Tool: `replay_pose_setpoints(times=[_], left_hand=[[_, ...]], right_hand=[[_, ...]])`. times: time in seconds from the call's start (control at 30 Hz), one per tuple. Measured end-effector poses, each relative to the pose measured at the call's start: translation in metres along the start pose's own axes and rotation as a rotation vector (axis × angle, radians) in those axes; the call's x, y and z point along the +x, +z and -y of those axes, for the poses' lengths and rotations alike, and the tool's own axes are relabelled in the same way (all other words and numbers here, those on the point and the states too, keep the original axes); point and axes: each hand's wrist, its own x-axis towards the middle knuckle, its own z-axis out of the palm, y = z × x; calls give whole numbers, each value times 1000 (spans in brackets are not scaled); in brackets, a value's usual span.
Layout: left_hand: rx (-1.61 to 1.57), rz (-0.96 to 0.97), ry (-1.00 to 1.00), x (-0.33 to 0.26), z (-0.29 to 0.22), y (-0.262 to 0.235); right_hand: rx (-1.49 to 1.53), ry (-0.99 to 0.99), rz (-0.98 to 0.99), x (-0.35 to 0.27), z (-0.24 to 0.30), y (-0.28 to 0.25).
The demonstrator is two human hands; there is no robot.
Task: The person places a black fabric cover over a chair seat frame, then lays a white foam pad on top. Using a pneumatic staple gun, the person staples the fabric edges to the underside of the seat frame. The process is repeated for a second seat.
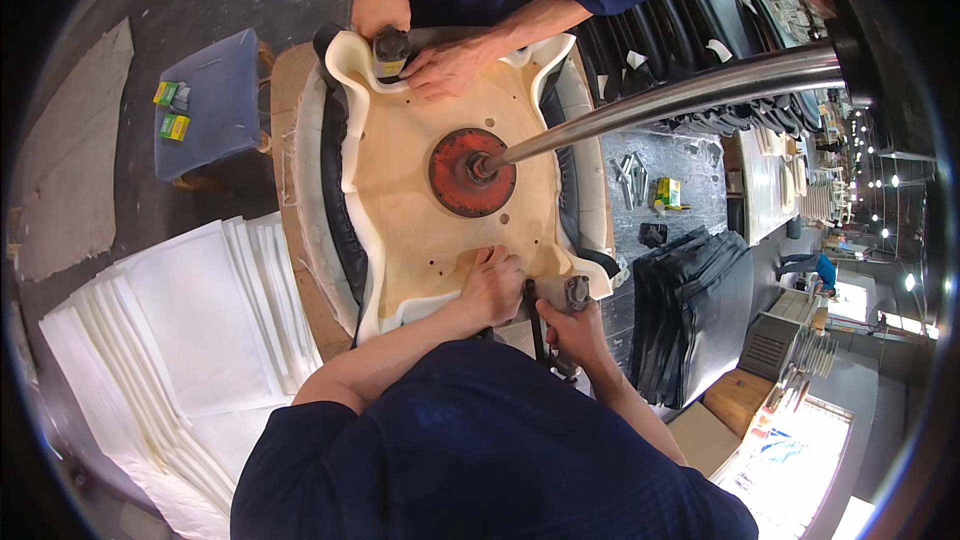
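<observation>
A plywood seat panel [400, 175] with white foam [352, 165] and a black cover [345, 220] around its rim lies in front of me. My right hand [575, 332] grips a staple gun [563, 292] at the panel's near right corner. At the near edge, my left hand [490, 285] is closed, its knuckles over the wood; what its fingers pinch is hidden. A red round press plate [470, 172] on a metal rod [680, 90] bears on the panel's middle. Across from me, a co-worker's hand [380, 5] holds another staple gun [390, 48]; their other hand [445, 68] presses the far edge.
White sheets [200, 320] are stacked at the left, near a blue-covered stool [215, 90] with small boxes [174, 127]. Black covers [690, 310] lie piled on the right beside staple strips [630, 180] and a yellow-green box [668, 192]. The rod slants in from the upper right.
</observation>
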Motion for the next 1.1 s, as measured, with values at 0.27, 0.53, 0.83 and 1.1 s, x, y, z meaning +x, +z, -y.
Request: replay_pose_setpoints(times=[0.27,0.53,0.83,1.1], left_hand=[[24,-20,-10,2,-1,3],[51,54,-63,7,-5,-2],[30,39,-47,6,-7,-2],[273,81,-90,-28,-16,-53]], right_hand=[[-12,30,19,7,5,-8],[-148,-83,3,3,11,-2],[-240,6,-3,6,14,-8],[-187,-64,-9,17,-5,-8]])
